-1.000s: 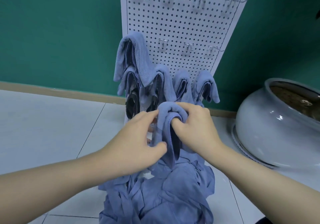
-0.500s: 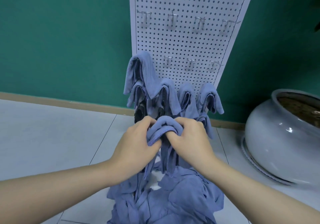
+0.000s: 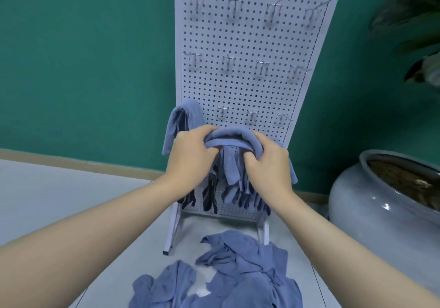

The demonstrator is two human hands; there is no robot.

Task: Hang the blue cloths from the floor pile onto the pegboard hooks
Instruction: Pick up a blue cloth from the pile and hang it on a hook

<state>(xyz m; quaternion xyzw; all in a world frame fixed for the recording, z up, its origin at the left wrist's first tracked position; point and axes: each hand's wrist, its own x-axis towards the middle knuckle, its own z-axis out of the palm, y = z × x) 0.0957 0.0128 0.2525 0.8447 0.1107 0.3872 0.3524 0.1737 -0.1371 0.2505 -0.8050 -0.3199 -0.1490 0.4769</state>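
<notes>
Now my left hand and right hand grip 1 blue cloth, stretched so its fold can drop over a bare hook.

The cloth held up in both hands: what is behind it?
Behind the held cloth stands the white pegboard, with other blue cloths already hanging low on it. The hooks that carry those are covered; bare hooks show just above.

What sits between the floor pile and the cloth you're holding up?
Head view: the pegboard's white legs and bare floor.
</notes>
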